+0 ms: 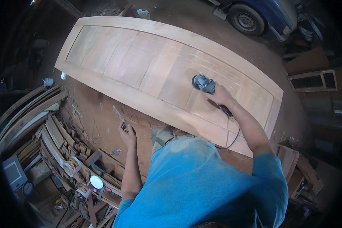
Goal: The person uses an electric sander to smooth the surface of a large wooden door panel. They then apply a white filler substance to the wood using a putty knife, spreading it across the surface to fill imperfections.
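1. My right hand (219,95) is wrapped tight around the grey, round-headed electric sander (203,83), which sits flat on the large pale wooden panelled door (140,64), near the door's right end and closer to its far edge than its near one.
2. The sander's dark cable (233,138) trails back over the near edge of the door, beside my forearm.
3. My left hand (127,133) is off the door, just short of its near long edge, fingers pinched narrow on a small thin strip (118,114) (a scraper or a scrap of abrasive paper, I cannot tell which).
4. I judge the sander compact and fairly weighty, likely to buzz and wander; the body behind the head looks like the sound place to hold it.
5. The door looks stiff and heavy, bare wood with a dusty matte face, flat boards set inside a raised frame.
6. It lies over a reddish, sawdust-strewn floor (98,121).
7. Left of me are stacked curved wooden slats (26,114), offcuts and a round tin with a white lid (96,182).
8. A dark blue car (262,13) stands beyond the door's far right corner.
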